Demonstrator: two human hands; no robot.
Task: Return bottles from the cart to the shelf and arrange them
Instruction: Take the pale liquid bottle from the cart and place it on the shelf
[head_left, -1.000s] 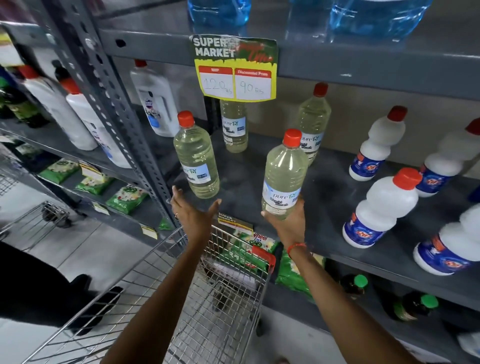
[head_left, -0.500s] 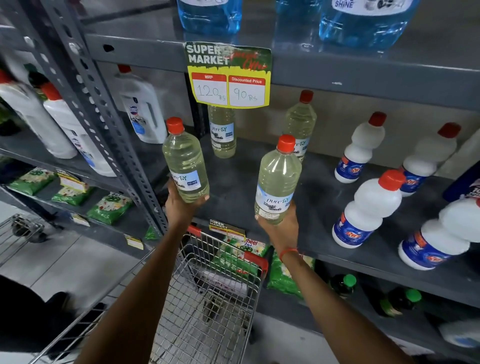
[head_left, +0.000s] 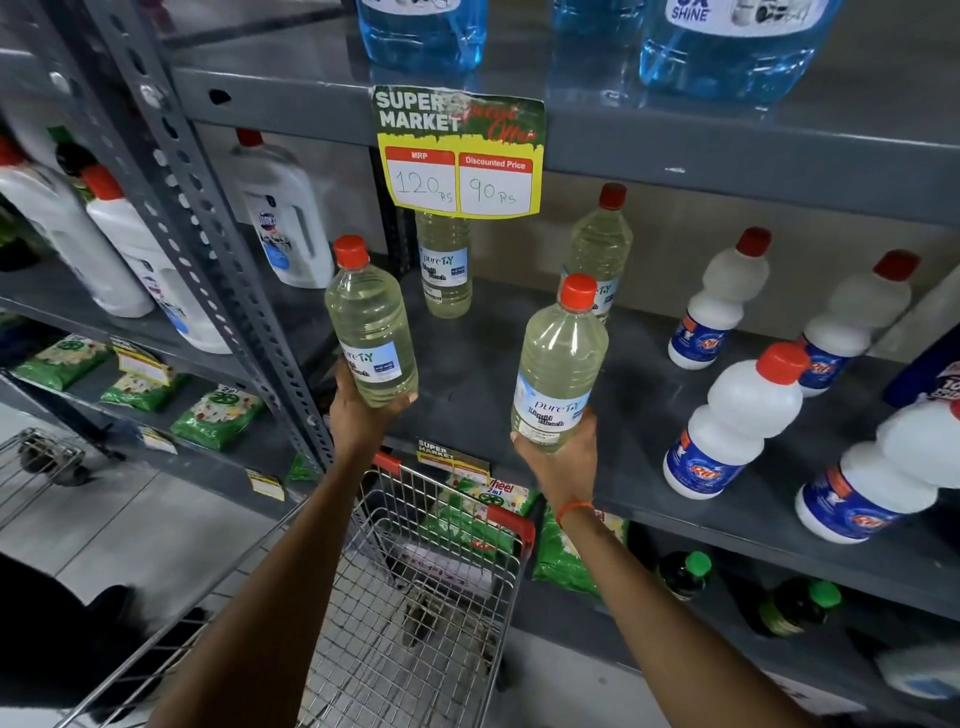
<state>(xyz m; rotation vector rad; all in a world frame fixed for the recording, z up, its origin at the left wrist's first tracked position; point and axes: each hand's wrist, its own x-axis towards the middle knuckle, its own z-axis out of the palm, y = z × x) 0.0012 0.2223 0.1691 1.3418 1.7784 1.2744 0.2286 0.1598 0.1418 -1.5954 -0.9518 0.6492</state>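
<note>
Both hands are raised to the grey shelf (head_left: 649, 395), each wrapped around the base of a clear bottle of pale yellow liquid with a red cap. Left hand (head_left: 363, 415) has its fingers closed under the left bottle (head_left: 371, 327), which stands upright at the shelf's near left edge, beside the perforated upright post (head_left: 228, 270); whether its base touches the shelf cannot be told. Right hand (head_left: 563, 457), with an orange band at the wrist, grips the right bottle (head_left: 561, 364) from below and behind, at the near edge of the shelf and leaning slightly to the right.

Farther back on the same shelf stand two more bottles of the same kind, one (head_left: 444, 265) partly behind the hanging price sign (head_left: 460, 150) and the other (head_left: 600, 249) just beyond the right bottle. To the right, white bottles (head_left: 732, 421) with red caps and blue labels stand in loose rows, well apart from the hands. Blue liquid containers (head_left: 727, 47) sit on the shelf above. Below the arms is the wire cart (head_left: 415, 597), with its far end near the shelf; its basket looks mostly bare.
</note>
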